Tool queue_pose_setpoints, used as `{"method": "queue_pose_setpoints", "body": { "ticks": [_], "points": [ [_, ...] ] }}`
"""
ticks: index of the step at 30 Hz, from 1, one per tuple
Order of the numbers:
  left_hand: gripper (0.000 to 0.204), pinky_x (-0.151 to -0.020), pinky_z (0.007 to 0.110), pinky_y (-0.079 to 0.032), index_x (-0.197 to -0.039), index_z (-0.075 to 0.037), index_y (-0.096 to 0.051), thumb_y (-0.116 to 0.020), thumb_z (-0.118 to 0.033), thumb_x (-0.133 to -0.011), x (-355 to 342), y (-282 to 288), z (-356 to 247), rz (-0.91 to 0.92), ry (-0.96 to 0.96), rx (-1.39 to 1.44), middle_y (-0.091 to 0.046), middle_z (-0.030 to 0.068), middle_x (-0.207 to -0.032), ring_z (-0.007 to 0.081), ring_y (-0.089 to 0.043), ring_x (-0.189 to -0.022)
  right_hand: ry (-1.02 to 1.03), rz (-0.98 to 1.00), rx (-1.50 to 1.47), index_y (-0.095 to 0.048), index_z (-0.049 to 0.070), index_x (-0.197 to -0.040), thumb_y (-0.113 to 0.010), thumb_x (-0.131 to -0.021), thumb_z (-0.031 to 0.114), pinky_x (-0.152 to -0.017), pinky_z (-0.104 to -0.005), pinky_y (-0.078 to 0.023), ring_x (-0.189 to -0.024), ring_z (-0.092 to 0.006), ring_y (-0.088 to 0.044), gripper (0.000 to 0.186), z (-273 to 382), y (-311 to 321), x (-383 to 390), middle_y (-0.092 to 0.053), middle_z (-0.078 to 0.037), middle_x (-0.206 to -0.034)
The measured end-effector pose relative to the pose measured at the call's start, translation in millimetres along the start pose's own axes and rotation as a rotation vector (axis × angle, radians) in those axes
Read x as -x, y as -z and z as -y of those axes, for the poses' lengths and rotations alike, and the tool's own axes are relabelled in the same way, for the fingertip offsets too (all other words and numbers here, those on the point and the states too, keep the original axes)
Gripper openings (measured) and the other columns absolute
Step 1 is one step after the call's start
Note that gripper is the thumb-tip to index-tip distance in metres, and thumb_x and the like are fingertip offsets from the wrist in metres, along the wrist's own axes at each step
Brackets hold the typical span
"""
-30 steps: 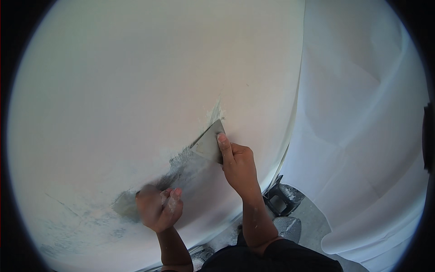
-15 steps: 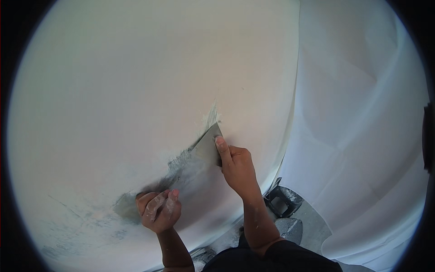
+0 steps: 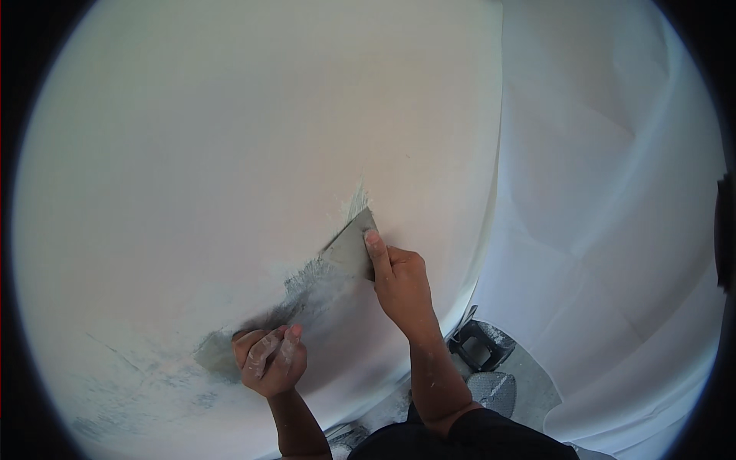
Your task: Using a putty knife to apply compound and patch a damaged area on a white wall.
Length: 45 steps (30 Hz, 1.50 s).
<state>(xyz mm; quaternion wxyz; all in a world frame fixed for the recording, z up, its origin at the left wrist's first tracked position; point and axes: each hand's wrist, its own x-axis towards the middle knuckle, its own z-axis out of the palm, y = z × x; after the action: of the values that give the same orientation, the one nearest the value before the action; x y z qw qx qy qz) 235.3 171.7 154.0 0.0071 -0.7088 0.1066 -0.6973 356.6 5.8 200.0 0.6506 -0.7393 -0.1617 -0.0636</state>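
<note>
A pale, slightly curved surface (image 3: pixel 230 138) fills most of the view, with a rough grey patch (image 3: pixel 299 284) running diagonally across its lower middle. My right hand (image 3: pixel 397 285) grips a thin flat grey scraper blade (image 3: pixel 349 238), thumb on its face, tilted against the patch's upper end under some pale streaks. Lower left, my left hand (image 3: pixel 270 359) is curled with white residue on its fingers, close against the smudged grey area; what it holds, if anything, is hidden or blends into that area.
A white draped sheet (image 3: pixel 598 192) hangs along the right. At the lower right lie a black plastic object (image 3: pixel 491 333), resembling a step or handle, and a grey textured item (image 3: pixel 491 389) on a grey floor (image 3: pixel 529 387), both dusted white.
The right hand and blade have moved slightly down and left. The left hand was motion-blurred earlier and now shows sharply, still curled at about the same spot.
</note>
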Motion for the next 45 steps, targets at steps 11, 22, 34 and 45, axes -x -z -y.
{"method": "queue_pose_setpoints", "body": {
  "ticks": [11,22,34,45],
  "points": [
    [0.022,-0.062,0.032,-0.042,-0.084,-0.018,-0.073,-0.083,-0.001,-0.073,-1,-2,0,0.015,-0.006,-0.019,-0.064,-0.0015,-0.083,0.0171,-0.056,-0.071,-0.02,0.002,-0.01,-0.056,-0.006,-0.063,-0.049,-0.101,0.054,-0.053,-0.033,-0.039,-0.052,-0.0139,-0.041,0.072,10,2,-11,-0.043,-0.005,-0.051],
    [0.024,-0.062,0.032,-0.041,-0.079,-0.017,-0.07,-0.084,0.0,-0.071,0,-1,0,-0.004,0.014,0.03,-0.064,-0.0022,-0.085,0.0166,-0.058,-0.072,-0.056,-0.01,-0.004,-0.053,-0.005,-0.06,-0.048,-0.1,0.057,-0.051,-0.0334,-0.037,-0.051,-0.0138,-0.041,0.074,16,4,-9,-0.041,-0.004,-0.05],
    [0.025,-0.062,0.032,-0.042,-0.08,-0.017,-0.07,-0.083,0.002,-0.07,-5,-6,-2,-0.009,-0.01,0.011,-0.063,-0.0025,-0.085,0.0166,-0.057,-0.073,-0.001,-0.084,0.022,-0.054,-0.006,-0.061,-0.048,-0.101,0.056,-0.051,-0.0329,-0.037,-0.051,-0.0142,-0.04,0.073,18,5,-13,-0.041,-0.005,-0.05],
    [0.025,-0.062,0.032,-0.042,-0.082,-0.015,-0.072,-0.081,0.004,-0.068,-1,1,-1,0.005,0.014,0.006,-0.063,-0.0017,-0.083,0.0168,-0.057,-0.07,0.016,-0.029,0.009,-0.055,-0.006,-0.063,-0.047,-0.1,0.057,-0.052,-0.0323,-0.037,-0.052,-0.0135,-0.042,0.074,12,3,-9,-0.041,-0.004,-0.05]
  ]
}}
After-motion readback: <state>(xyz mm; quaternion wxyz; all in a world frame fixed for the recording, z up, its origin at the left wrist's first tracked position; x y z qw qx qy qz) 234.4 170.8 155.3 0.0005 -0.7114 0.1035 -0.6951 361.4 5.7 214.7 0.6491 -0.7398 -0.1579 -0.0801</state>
